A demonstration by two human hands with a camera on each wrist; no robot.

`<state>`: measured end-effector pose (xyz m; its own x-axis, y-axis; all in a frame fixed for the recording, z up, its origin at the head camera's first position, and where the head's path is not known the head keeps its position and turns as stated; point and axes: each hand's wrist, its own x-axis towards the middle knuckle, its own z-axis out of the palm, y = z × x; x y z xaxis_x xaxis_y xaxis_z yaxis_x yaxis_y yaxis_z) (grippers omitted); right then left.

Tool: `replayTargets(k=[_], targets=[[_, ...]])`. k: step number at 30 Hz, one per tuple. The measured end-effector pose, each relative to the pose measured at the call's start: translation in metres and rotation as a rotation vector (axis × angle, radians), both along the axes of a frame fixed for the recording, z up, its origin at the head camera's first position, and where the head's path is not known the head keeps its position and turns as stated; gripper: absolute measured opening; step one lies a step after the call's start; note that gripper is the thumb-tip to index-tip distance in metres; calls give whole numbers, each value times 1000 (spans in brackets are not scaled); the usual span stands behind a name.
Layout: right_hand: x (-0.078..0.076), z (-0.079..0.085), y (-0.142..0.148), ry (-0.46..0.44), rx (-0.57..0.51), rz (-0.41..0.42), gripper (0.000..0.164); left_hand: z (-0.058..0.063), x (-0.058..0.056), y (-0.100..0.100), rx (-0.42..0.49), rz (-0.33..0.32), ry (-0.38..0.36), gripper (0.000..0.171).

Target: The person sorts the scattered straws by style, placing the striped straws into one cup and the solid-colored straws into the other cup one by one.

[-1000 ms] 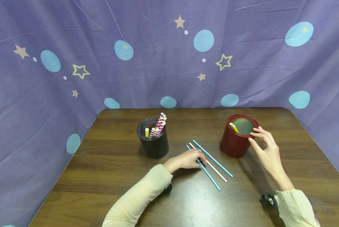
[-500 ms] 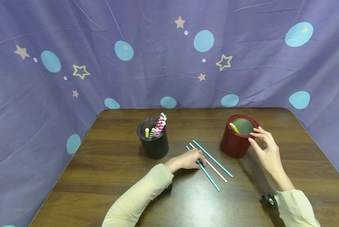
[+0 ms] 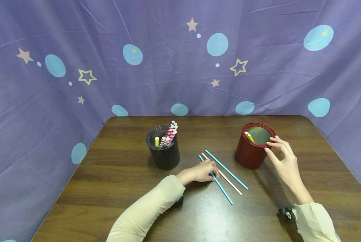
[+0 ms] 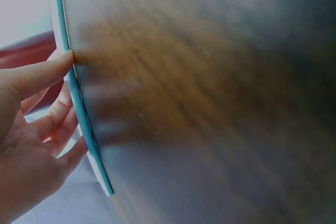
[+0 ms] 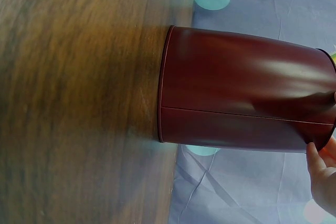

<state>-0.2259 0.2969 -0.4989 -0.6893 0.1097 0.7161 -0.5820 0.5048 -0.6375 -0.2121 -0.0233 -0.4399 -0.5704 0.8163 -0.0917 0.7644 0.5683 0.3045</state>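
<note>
My left hand (image 3: pixel 203 170) pinches the nearest blue straw (image 3: pixel 224 192) low over the table; in the left wrist view the thumb and fingers lie on opposite sides of this straw (image 4: pixel 79 103). Beside it lie a white straw (image 3: pixel 231 183) and another blue straw (image 3: pixel 229 170), roughly parallel. My right hand (image 3: pixel 284 161) holds the rim of a dark red can (image 3: pixel 249 156), which stands upright with a yellow straw (image 3: pixel 250 137) and a pale one inside. The right wrist view shows the thumb against the side of the can (image 5: pixel 236 87) near its rim.
A black can (image 3: pixel 165 158) stands left of the loose straws. It holds a yellow straw (image 3: pixel 157 142) and several striped straws (image 3: pixel 172 132). The wooden table (image 3: pixel 114 161) ends at a purple curtain (image 3: pixel 168 67) printed with stars and dots.
The near end of the pinched blue straw has shifted slightly left and toward me, with a small shift of the left hand. My right hand stays on the red can.
</note>
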Motion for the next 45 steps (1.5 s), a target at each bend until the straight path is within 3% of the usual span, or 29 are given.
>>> replayTargets(k=[18,30,45], targets=[[-1,-5,2,1,-12,8,33,1,4,2,-3,0,73,12],[-1,-3,1,6,-17,11,33,10,6,-2,182,5,9,10],[-2,-3,1,10,-15,6,33,21,8,-1,431,38,11,12]])
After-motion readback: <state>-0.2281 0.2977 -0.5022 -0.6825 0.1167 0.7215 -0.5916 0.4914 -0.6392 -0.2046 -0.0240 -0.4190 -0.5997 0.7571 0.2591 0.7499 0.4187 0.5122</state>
